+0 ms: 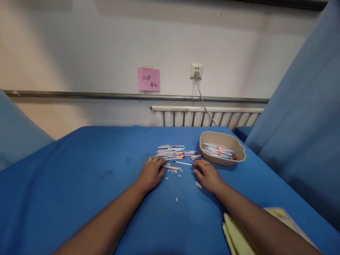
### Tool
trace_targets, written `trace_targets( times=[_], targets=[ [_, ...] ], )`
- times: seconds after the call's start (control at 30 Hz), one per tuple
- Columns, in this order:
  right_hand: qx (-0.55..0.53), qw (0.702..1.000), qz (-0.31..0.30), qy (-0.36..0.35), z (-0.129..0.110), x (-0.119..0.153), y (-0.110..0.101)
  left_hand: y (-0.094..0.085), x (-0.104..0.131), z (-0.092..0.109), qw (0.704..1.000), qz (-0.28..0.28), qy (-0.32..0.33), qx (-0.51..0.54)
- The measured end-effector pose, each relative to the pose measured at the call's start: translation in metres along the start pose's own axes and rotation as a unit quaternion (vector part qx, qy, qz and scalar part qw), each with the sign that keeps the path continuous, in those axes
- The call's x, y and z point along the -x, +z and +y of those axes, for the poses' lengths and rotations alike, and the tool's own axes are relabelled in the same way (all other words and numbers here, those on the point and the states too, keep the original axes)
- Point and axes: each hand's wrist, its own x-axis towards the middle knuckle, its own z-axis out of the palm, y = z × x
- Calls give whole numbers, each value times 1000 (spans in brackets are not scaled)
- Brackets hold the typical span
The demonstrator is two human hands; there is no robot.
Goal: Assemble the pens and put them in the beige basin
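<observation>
My left hand [152,173] is closed round the end of a pale orange pen barrel [172,167], thumb and fingers bent over it. A thin white pen refill [183,163] reaches to the fingertips of my right hand [208,176], which is curled at its right end, the dark tip facing left. Just beyond both hands is a loose pile of pens [170,151] in white, blue, orange and purple. Several small white plastic pieces [175,171] are scattered between the hands. Two short white tubes [198,184] lie beside my right thumb.
A beige basket [241,156] with several pens [219,150] in it stands behind my right hand. A yellow cloth [235,233] lies under my right forearm. Blue cloth [79,184] covers the table. Behind are a wall, a radiator [207,109] and a plugged-in cable [203,101].
</observation>
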Motion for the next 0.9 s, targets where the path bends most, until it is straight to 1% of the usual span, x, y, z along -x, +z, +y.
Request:
trace_targets(
  times=[0.1, 0.17, 0.23, 0.4, 0.5, 0.6, 0.67, 0.73, 0.83, 0.9],
  targets=[
    [38, 999, -21, 8, 4, -4, -1, 1, 0, 11, 999, -23, 36, 22],
    [58, 997, -33, 24, 7, -8, -2, 2, -3, 17, 998, -41, 43, 22],
    [75, 996, -43, 31, 8, -12, -1, 3, -5, 20, 998, -47, 33, 12],
    [118, 991, -60, 10, 0, -23, 8, 5, -8, 22, 999, -36, 13, 0],
    [138, 988, -70, 4, -4, -28, 11, 5, -7, 23, 999, -24, -2, 29],
    [150, 985, -83, -4, -6, -27, 10, 6, -7, 23, 996, -9, -37, 87],
    [157, 983, -91, -4, -6, -25, 7, 8, -8, 20, 987, 12, -76, 141],
    [161, 982, -102, -3, -6, -22, 3, 10, -9, 13, 969, 56, -128, 202],
    [165, 979, -122, -3, -7, -16, -2, 14, -12, -5, 920, 152, -203, 298],
    [170, 977, -131, -6, -8, -13, -5, 14, -13, -17, 891, 196, -242, 331]
  ],
)
